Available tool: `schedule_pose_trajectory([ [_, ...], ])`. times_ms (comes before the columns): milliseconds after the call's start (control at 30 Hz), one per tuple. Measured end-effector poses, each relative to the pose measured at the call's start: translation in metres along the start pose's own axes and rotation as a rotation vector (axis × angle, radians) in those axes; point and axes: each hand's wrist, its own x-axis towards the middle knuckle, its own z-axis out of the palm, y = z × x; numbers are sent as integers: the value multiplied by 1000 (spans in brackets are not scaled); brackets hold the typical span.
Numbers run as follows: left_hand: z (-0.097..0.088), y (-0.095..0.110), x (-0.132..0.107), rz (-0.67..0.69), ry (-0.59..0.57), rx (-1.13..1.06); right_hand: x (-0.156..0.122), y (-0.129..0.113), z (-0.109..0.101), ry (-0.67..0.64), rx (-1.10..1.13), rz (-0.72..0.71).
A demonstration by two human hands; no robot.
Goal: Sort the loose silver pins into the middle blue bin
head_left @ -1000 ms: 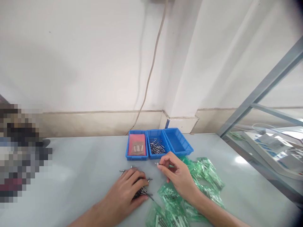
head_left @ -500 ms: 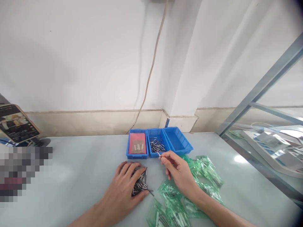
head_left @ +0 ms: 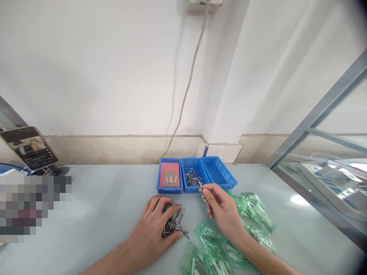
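My left hand (head_left: 155,225) lies flat, fingers spread, over a pile of small metal pins (head_left: 173,224) on the grey table. My right hand (head_left: 225,210) pinches one thin metal pin (head_left: 205,190) between thumb and forefinger, its tip at the near rim of the middle blue bin (head_left: 192,178), which holds several pins. The left blue bin (head_left: 169,179) has a pink liner and a few small parts. The right blue bin (head_left: 219,176) looks bare inside.
Green plastic bags (head_left: 252,214) with pins lie under and around my right forearm. A phone on a stand (head_left: 32,148) stands at the far left. A cable (head_left: 183,99) runs down the wall. A metal-framed glass partition (head_left: 318,114) is on the right.
My right hand carried the pinched pin from above the pile forward to the middle bin's rim. My left hand spread wider over the pins. The view shifted slightly.
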Motion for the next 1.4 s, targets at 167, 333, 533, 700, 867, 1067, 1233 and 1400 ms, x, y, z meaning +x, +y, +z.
schedule_pose_trajectory([
  [167,0,0,-1,-22,-17,-31,1,-5,-3,95,27,-50],
  [333,-1,0,0,-34,-40,-21,2,-8,-4,121,44,-57],
  [533,2,-2,-1,-23,-27,-23,2,-7,0,62,92,-24],
  [700,1,-2,-1,-16,-21,-33,-1,-2,2,-3,88,-18],
  [867,0,-2,-1,22,-6,-29,-5,0,2,-50,-16,-84],
  [1067,0,-2,-1,42,-36,-45,-8,-9,5,-99,18,-28],
  [1233,-1,-2,-1,48,-52,-43,-6,-10,6,-141,128,60],
  [1400,-1,-2,-1,60,-81,-55,-4,-5,6,-135,184,67],
])
